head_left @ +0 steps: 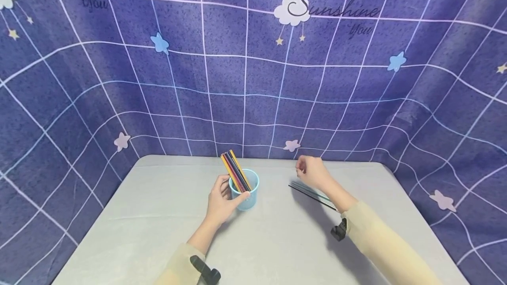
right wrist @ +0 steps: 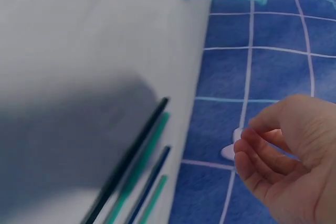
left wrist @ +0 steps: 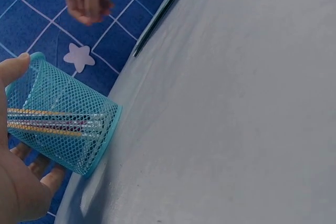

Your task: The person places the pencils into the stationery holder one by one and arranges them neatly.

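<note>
My left hand (head_left: 219,203) holds a light blue mesh pencil cup (head_left: 247,203), the thumb at its rim and the fingers round its far side. Several pencils (head_left: 236,170), yellow, dark and reddish, lean to the left inside the cup. To the right, my right hand (head_left: 313,171) hovers above the table with loosely curled fingers and nothing between them. Below it several pencils (head_left: 313,196) lie side by side on the table. The right wrist view shows a dark pencil (right wrist: 126,161) beside green and blue ones.
A pale grey cloth covers the table (head_left: 158,232). Behind it and at both sides hangs a blue-purple curtain (head_left: 261,78) with a grid, stars and clouds. Each wrist carries a black strap mount, such as the right one (head_left: 339,230).
</note>
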{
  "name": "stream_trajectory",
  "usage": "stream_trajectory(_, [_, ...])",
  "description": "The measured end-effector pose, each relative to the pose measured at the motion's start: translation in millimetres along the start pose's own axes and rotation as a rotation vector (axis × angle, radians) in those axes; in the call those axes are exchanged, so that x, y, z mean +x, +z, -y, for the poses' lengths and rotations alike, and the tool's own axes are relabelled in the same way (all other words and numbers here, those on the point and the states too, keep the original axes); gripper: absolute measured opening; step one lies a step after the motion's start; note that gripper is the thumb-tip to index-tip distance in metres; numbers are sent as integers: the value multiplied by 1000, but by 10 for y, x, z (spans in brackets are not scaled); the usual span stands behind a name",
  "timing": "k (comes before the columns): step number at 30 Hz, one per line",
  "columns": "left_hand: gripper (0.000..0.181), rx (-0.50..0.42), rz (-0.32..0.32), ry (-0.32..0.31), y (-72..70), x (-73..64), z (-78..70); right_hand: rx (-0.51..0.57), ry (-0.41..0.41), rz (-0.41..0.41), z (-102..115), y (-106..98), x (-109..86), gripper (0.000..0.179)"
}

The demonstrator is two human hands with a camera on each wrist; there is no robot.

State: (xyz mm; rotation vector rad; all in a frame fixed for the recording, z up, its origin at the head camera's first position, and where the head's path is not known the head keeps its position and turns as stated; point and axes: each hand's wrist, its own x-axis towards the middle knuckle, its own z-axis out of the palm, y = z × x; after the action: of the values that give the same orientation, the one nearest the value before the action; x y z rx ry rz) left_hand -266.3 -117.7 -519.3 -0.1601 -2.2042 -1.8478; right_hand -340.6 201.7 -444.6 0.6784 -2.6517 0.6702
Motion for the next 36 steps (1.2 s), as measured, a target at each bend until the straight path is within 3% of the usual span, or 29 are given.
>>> stream_trajectory(7, [71, 18, -6, -8, -17, -20, -11, -87, -18, 95, -136, 51, -285, 13])
stream_trajectory(14, [70, 15, -1, 2, -26, -5, 15, -157, -7, 193, -209, 132, -446, 12])
stream_trajectory(21, [71, 21, -3, 19, -23, 3, 38, -192, -32, 229, -248, 173, -525, 14])
stream_trajectory(30, [70, 8, -2, 18, -16, -2, 34, -192, 66, 272, -218, 193, -568, 13])
stream_trajectory(36, [67, 0, -4, 12, -13, -6, 22, -186, 69, 274, -230, 204, -565, 12])
